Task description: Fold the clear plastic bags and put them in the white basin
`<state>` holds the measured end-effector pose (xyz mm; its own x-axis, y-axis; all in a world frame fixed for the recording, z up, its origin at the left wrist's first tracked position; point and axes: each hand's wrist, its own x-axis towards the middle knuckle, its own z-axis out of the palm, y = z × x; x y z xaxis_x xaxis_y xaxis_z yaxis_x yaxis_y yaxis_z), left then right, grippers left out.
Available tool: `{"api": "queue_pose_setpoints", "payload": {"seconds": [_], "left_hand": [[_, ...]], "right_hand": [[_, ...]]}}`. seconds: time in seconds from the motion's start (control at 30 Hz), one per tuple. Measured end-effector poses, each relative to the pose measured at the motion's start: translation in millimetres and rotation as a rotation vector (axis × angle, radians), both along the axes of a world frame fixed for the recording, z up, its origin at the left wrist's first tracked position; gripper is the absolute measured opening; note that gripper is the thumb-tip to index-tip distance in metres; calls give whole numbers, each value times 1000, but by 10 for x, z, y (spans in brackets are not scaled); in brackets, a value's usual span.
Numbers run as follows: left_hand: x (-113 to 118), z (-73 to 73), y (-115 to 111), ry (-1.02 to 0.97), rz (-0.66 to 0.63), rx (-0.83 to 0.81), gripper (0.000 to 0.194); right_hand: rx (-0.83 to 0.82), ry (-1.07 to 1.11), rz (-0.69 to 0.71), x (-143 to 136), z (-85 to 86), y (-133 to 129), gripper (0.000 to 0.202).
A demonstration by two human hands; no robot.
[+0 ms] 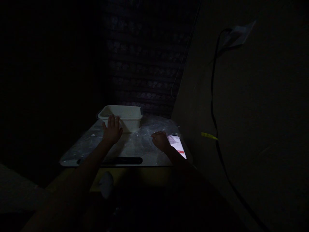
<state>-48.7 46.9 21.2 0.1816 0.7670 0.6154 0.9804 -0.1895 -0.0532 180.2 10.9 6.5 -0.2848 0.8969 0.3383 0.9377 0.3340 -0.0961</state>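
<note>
My left hand [112,130] is open, its fingers apart and raised against the front of a white plastic bin [131,125]. Whether the fingertips touch the bin's rim or only overlap it in view, I cannot tell. My right hand [160,140] is low over the tabletop [125,145], its fingers curled in and pointing left. Anything inside those fingers is too dark to make out. Crinkled clear plastic film [154,124] lies on the light tabletop around both hands. Just right of my right hand is a phone [177,146] with its screen lit, partly covered by the wrist.
A dark slot [124,160] runs along the table's front edge. Below it hangs a pale rounded object [106,184]. On the right wall, a black cable [212,96] with a yellow tag [209,135] runs down. Patterned blinds [145,64] hang behind; the room is very dark.
</note>
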Motion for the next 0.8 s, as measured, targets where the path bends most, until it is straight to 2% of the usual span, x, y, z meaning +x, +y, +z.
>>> {"api": "queue_pose_setpoints", "payload": {"seconds": [0.1,0.2,0.27,0.4,0.5,0.8], "left_hand": [[44,46,-55,78,-154,-1,42],[119,49,-88,153,-330,-145,32],[181,8,-112,192,-401,-261,29],[284,-93,-163,292,-441,-359,24],[314,-112,-171,322,-441,-381,23],[266,-56,-162,84,-394,-373,24]], "right_hand": [[-27,-65,13,-44,-3,-41,24],[-41,-131,38,-88,4,-73,23],[-42,-168,57,-119,5,-83,23],[-40,-206,92,-205,-39,-84,25],[-53,-220,94,-288,-93,-84,25],[-45,-225,-12,-380,-157,-33,19]]}}
